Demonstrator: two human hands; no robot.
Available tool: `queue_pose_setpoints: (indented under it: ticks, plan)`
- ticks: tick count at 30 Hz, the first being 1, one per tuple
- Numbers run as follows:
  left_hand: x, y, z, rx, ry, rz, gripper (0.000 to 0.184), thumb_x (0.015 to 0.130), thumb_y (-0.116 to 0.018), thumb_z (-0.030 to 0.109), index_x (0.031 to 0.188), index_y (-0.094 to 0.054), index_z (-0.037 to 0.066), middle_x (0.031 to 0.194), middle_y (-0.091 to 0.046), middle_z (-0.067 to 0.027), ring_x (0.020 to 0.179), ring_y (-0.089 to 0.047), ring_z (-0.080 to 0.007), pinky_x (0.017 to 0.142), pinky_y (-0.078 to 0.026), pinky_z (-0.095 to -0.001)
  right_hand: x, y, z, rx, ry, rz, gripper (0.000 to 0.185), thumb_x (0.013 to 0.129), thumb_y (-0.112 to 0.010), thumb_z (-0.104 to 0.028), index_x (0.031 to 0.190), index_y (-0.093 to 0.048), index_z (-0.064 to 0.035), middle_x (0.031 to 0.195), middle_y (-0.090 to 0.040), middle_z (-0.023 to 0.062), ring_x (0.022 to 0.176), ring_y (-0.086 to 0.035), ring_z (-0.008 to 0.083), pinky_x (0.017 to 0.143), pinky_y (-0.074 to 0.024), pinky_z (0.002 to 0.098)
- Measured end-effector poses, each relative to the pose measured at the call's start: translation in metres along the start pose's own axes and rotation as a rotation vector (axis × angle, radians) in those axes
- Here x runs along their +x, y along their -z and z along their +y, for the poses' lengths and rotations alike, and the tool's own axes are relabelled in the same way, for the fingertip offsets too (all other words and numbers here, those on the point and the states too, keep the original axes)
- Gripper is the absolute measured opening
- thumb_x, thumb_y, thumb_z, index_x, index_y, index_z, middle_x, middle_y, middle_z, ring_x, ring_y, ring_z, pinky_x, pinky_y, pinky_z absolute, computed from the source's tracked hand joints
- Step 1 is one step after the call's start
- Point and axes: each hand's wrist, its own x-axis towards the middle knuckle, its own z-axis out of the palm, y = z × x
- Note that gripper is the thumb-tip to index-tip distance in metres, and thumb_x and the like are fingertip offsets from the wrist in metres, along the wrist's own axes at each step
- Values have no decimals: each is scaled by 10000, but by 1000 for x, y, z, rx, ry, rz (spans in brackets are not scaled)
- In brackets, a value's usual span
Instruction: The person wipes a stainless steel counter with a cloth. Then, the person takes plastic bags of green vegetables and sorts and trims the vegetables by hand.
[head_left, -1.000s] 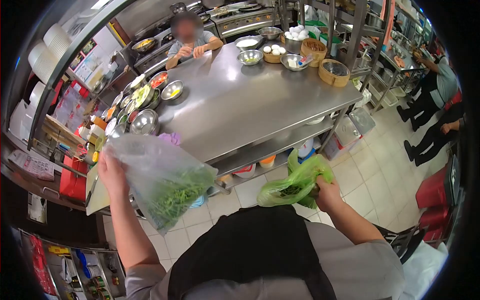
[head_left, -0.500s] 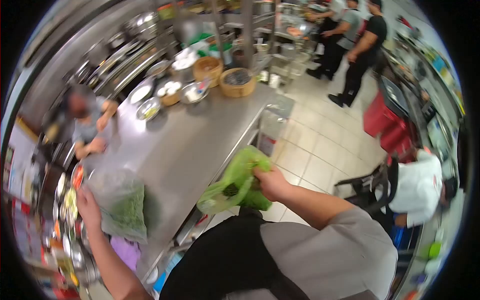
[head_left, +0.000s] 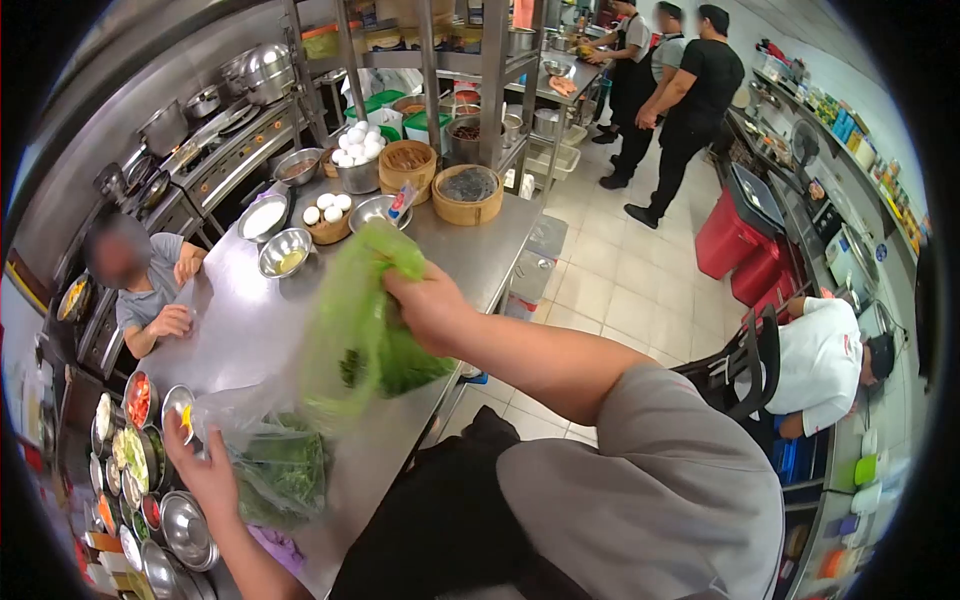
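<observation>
Green plastic bag (head_left: 340,335) with dark leafy greens inside hangs from the right hand (head_left: 425,305), which grips it near its top, above the counter (head_left: 365,490). Clear plastic bag (head_left: 282,465), also filled with greens, rests on the counter, below and just beside the green one. The left hand (head_left: 208,478) is open, fingers spread, at the clear bag's edge; whether it touches, I cannot tell. Metal bowls (head_left: 188,530) stand near it.
</observation>
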Motion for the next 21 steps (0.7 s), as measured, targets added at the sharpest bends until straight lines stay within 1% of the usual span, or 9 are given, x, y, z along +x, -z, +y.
queue_pose_setpoints:
  ticks: [1, 4, 6, 8, 10, 12, 14, 16, 21]
  plan:
    - [-7, 9, -1, 21, 124, -59, 661, 885, -701, 129, 1457, -383, 42, 1445, -427, -186, 1274, -477, -330, 1066, -379, -430, 7, -2, 3, 5, 28, -27, 231, 967, -532, -150, 1161, -588, -37, 959, -626, 33, 818, -557, 128, 701, -464, 303]
    - [-47, 21, -21, 75, 66, 106, 611, 883, -707, 126, 1412, -424, 9, 1378, -487, -176, 1255, -491, -328, 1070, -374, -414, 32, -11, 20, -89, 20, -190, 247, 965, -534, -148, 1178, -592, -37, 962, -637, 44, 851, -573, 129, 722, -477, 315]
    - [-71, 38, -26, 228, 205, -58, 567, 882, -712, 120, 1373, -461, -10, 1314, -529, -167, 1171, -528, -299, 1002, -415, -408, 41, 4, 42, -315, -63, -338, 260, 969, -525, -141, 1195, -591, -32, 955, -642, 50, 880, -581, 131, 752, -490, 316]
    - [-95, 45, -43, 255, 282, -309, 548, 876, -710, 103, 1358, -476, -10, 1284, -543, -168, 1116, -543, -288, 958, -436, -406, 43, 16, 51, -755, 151, -648, 424, 901, -611, -201, 1287, -541, -40, 1113, -623, 141, 1038, -601, 247, 896, -493, 384]
    - [-110, 45, -43, 110, 446, -274, 558, 860, -708, 77, 1360, -479, -12, 1262, -547, -178, 1063, -548, -286, 914, -448, -404, 60, 38, 60, -1361, 407, -850, 540, 850, -665, -247, 1329, -513, -51, 1217, -588, 189, 1134, -582, 315, 969, -474, 420]
    - [-105, 41, -19, 108, 484, -207, 573, 846, -707, 58, 1366, -480, -15, 1258, -550, -191, 1065, -550, -294, 911, -453, -401, 65, 13, 4, -1325, 192, -1139, 673, 794, -709, -293, 1382, -472, -67, 1369, -483, 209, 1259, -497, 389, 1054, -425, 461]
    - [-95, 40, 16, 268, 412, -64, 591, 835, -708, 47, 1376, -479, -17, 1272, -551, -207, 1123, -548, -313, 947, -452, -397, 81, -11, -6, -1206, 590, -1119, 683, 788, -724, -287, 1389, -474, -81, 1341, -512, 182, 1240, -513, 376, 1047, -432, 446]
    - [-90, 35, -22, 346, 213, -51, 670, 814, -749, 89, 1401, -453, -40, 1401, -491, -256, 1323, -463, -373, 1096, -379, -437, 73, -49, -28, -968, 732, -1059, 563, 822, -718, -219, 1335, -539, -74, 1282, -567, 167, 1169, -571, 343, 999, -470, 416]
    - [-84, 28, -29, 430, 337, -135, 391, 814, -671, 91, 1188, -656, -21, 1169, -661, -240, 1118, -624, -375, 1002, -467, -415, 61, -123, -21, -507, 703, -1169, 245, 960, -571, -72, 1192, -637, -29, 1068, -679, 75, 992, -643, 179, 883, -514, 307]
